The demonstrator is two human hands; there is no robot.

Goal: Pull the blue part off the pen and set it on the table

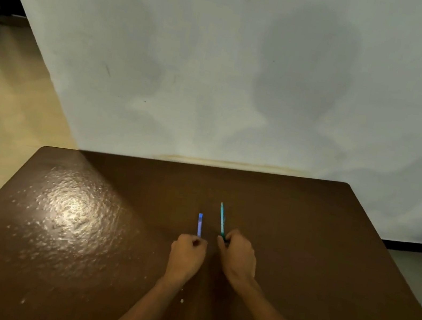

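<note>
Dim, soft blur, glare on table [77,209], wall [221,63] shadows

Home room: brown table [80,221], plain wall [196,44]

Two sticks side by side over the desk

My left hand [186,257] holds the short stick [199,224], my right hand [239,259] the long stick [221,219] just to its right. Both sticks point away toward the wall [221,63] behind the desk [75,249].
</note>
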